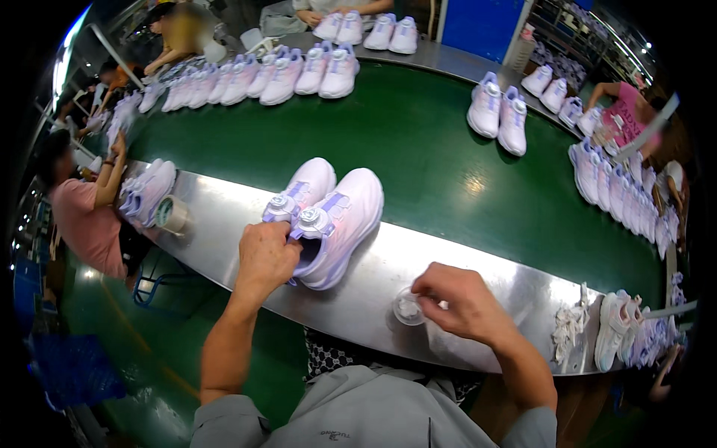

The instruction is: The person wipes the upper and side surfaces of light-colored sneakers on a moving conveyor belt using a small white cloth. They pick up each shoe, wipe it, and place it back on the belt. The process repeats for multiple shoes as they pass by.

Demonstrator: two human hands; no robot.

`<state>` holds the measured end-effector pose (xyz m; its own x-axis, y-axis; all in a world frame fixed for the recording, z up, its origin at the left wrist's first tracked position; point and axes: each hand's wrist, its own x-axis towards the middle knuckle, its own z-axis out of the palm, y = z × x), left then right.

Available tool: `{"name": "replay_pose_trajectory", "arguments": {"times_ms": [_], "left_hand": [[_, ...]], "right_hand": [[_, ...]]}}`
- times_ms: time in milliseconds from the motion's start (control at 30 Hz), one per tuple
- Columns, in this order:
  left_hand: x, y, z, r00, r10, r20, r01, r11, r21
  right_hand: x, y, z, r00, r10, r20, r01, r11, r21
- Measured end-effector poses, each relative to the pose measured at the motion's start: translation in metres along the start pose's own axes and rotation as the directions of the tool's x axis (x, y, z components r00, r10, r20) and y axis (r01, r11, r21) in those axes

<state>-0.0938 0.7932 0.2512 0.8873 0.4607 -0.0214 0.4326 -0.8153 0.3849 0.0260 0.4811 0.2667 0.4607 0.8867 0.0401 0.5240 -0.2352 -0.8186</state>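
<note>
A pair of pale pink and lavender sneakers (pixel 349 216) with round dial fasteners stands on the steel ledge in front of me, toes pointing away. My left hand (pixel 267 257) is closed at their heel openings, fingers hooked around the collars where the two shoes meet. To the right, a small clear cup (pixel 408 317) with whitish contents rests on the ledge. My right hand (pixel 464 305) hovers at its rim, thumb and fingers pinched together. A speck of white shows by those fingertips, but what they hold is hidden.
Beyond the steel ledge (pixel 216 201) runs a green conveyor belt (pixel 418 142) carrying a sneaker pair (pixel 498 112). Rows of sneakers line both sides. A tape roll (pixel 172 214) lies left, crumpled white scraps (pixel 570 328) right. A person in pink (pixel 88 224) works at left; others sit across.
</note>
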Motion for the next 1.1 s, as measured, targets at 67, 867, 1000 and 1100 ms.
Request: {"name": "replay_pose_trajectory", "arguments": {"times_ms": [67,867,1000,1100], "left_hand": [[-0.008,0.000,-0.011,0.998,-0.069,0.011,0.070,0.982,-0.174],[-0.045,0.061,-0.044,0.980,-0.001,-0.198,-0.111,0.828,-0.550],[-0.047,0.059,-0.045,0.991,-0.086,-0.106,0.009,0.816,-0.578],[-0.048,0.056,-0.045,0.993,-0.091,-0.076,0.031,0.816,-0.577]], "right_hand": [[-0.001,-0.007,-0.010,0.993,0.099,-0.065,-0.072,0.940,0.333],[0.033,-0.065,0.019,0.884,-0.005,-0.468,0.097,0.980,0.171],[0.031,-0.068,0.029,0.837,-0.095,-0.538,0.150,0.987,0.059],[0.031,-0.058,0.035,0.814,-0.213,-0.540,0.212,0.975,-0.064]]}}
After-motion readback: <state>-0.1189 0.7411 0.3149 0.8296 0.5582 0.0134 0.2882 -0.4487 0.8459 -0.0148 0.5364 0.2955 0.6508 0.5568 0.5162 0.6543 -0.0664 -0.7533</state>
